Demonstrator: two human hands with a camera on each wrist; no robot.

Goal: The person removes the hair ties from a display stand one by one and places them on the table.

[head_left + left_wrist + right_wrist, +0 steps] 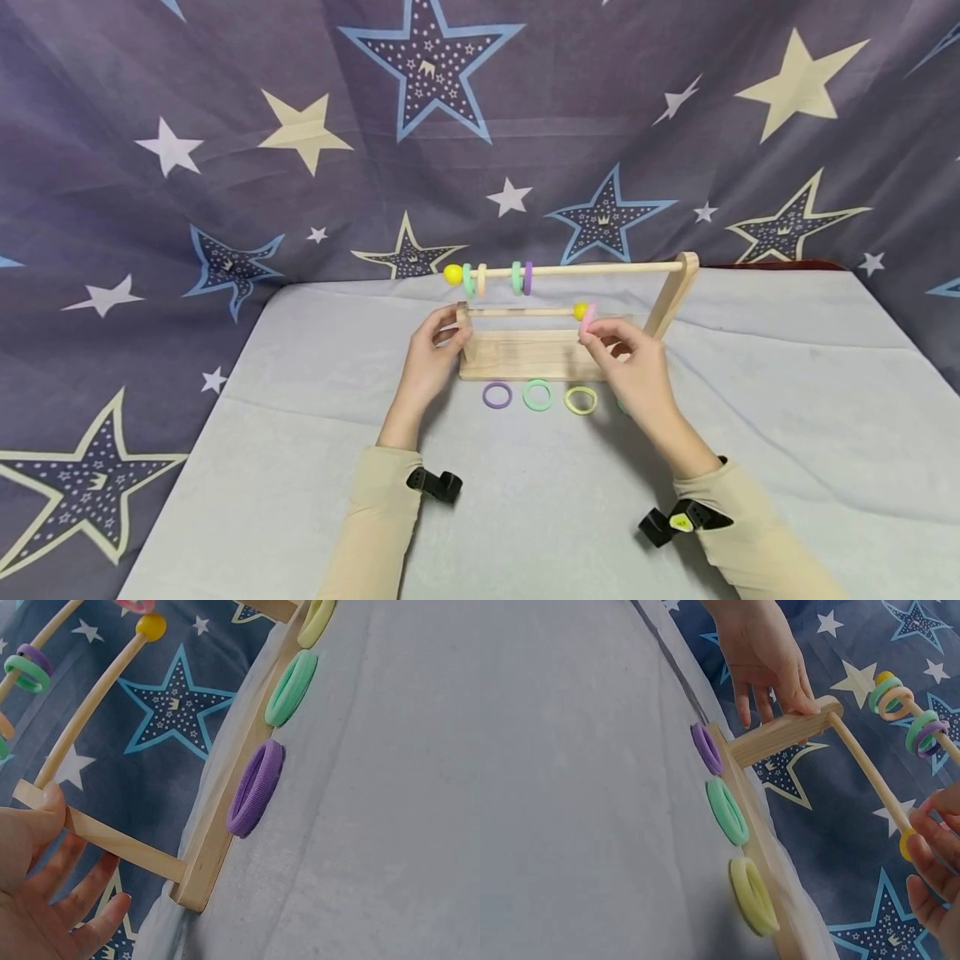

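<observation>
A wooden rack (525, 354) with two horizontal rods stands on the table. My left hand (431, 358) grips the top of its short left post (124, 841) between thumb and fingers. In my right hand (633, 358) a pink hair tie (588, 317) is pinched, right at the yellow ball (581, 311) on the lower rod's tip; whether it is around the ball, I cannot tell. On the upper rod (600, 268) hang two green hair ties, a peach one (482, 279) and a purple one (528, 278).
In front of the base lie a purple hair tie (497, 395), a green hair tie (537, 395) and a yellow hair tie (581, 400). Another green one is mostly hidden under my right hand. The tall right post (671, 296) carries the upper rod. A star-patterned cloth (480, 167) hangs behind.
</observation>
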